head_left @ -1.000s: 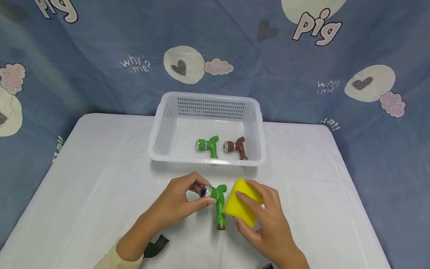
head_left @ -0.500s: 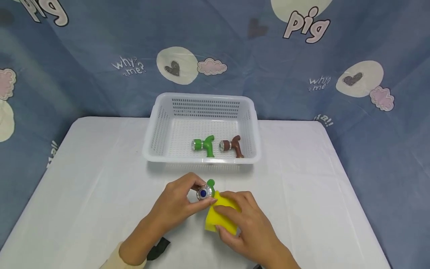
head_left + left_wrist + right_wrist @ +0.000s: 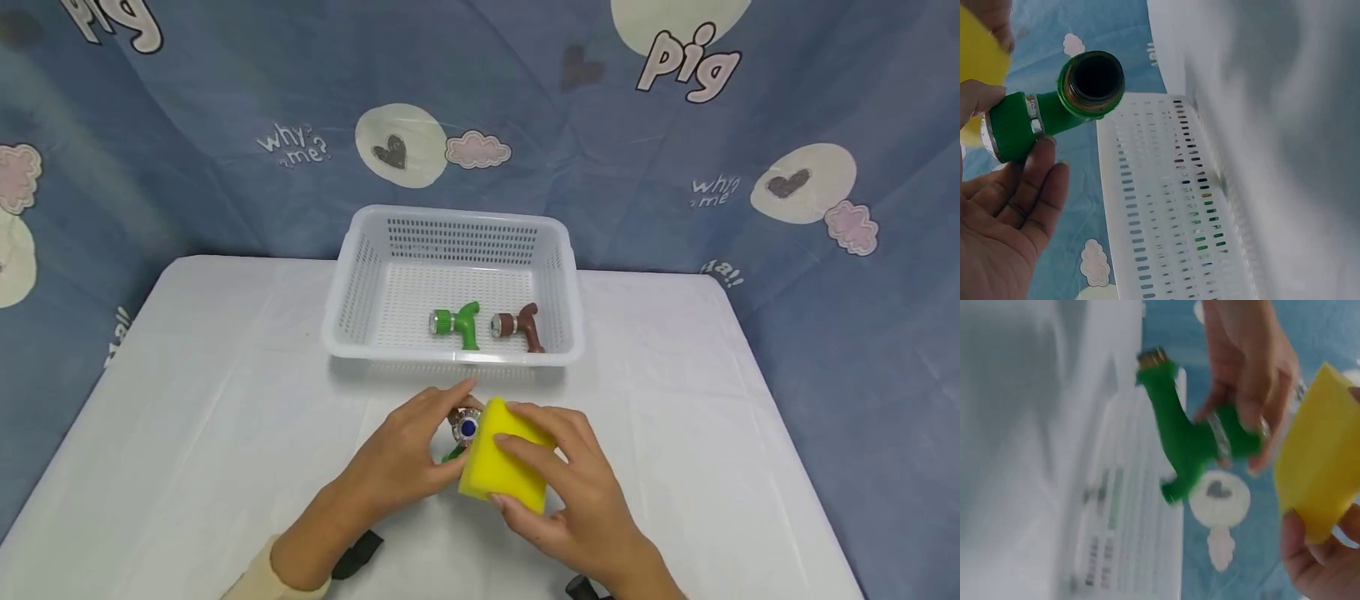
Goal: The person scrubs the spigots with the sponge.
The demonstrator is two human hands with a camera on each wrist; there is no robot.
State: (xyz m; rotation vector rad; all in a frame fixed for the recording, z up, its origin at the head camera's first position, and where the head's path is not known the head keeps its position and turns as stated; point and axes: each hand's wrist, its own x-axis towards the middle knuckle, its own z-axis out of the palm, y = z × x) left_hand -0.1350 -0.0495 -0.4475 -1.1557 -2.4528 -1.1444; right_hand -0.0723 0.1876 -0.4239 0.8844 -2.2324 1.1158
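Observation:
My left hand (image 3: 401, 450) holds a green faucet (image 3: 1179, 437) by its knob, thumb on one side and fingers on the other. The knob's silver end with a blue centre (image 3: 467, 428) faces up in the head view, where most of the faucet's body is hidden. The left wrist view shows the dark open mouth (image 3: 1096, 80) of its threaded end. My right hand (image 3: 573, 492) pinches a yellow sponge (image 3: 506, 458) between thumb and fingers. The sponge is close to the right of the knob and overlaps the left thumb tip in the head view; the right wrist view shows a gap between sponge and faucet.
Behind the hands stands a white perforated basket (image 3: 453, 358). Inside lie another green faucet (image 3: 459, 323) and a brown faucet (image 3: 519, 325). A white cloth (image 3: 225, 375) covers the table, and a blue printed curtain (image 3: 315, 67) hangs behind it.
The sponge swung left over the faucet, then rose slightly. The faucet has turned in my left hand: its spout end no longer shows right of the knob, and the left index finger is straighter.

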